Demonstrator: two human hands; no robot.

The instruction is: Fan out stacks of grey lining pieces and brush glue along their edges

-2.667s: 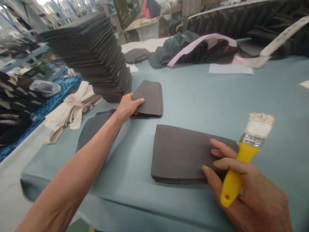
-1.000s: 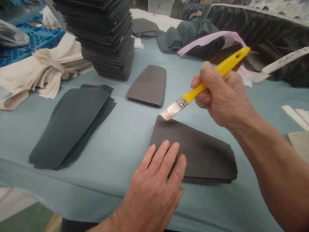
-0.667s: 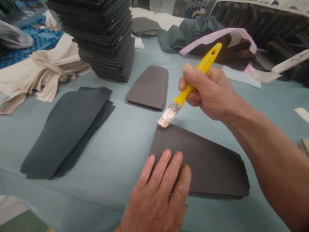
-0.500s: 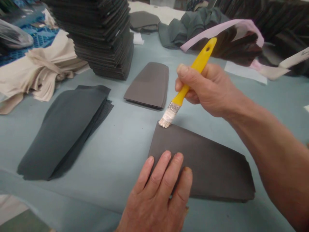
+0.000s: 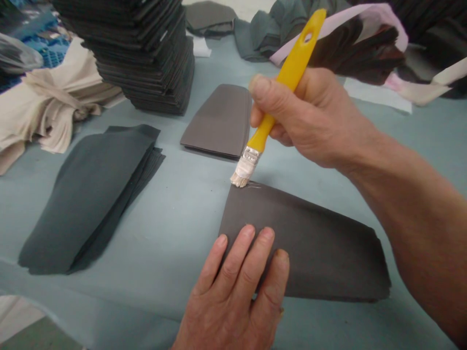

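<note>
A paintbrush (image 5: pixel 288 73) with a yellow handle is gripped in my right hand (image 5: pixel 310 112), between thumb and fingers. Its pale, tape-wrapped bristles touch the far left corner of a stack of dark grey-brown sheets (image 5: pixel 321 243). Thin whitish streaks show on the top sheet just right of the bristles. My left hand (image 5: pixel 241 287) lies flat on the near left part of that stack, fingers spread. Beyond the brush sits a smaller stack of grey-brown pieces (image 5: pixel 219 119), its right edge partly behind the brush and hand.
Dark green-grey cut pieces (image 5: pixel 87 199) lie fanned at the left on the blue-green table cover (image 5: pixel 175 233). A tall stack of black pieces (image 5: pixel 146 58) stands behind them. Beige cloth strips (image 5: pixel 62 92) are at the far left, and a pink-banded dark bundle (image 5: pixel 357 48) lies at the back right.
The brush in my right hand has moved slightly left along the far edge, and whitish streaks now show on the top sheet. My left hand stays on the stack. The view has shifted slightly.
</note>
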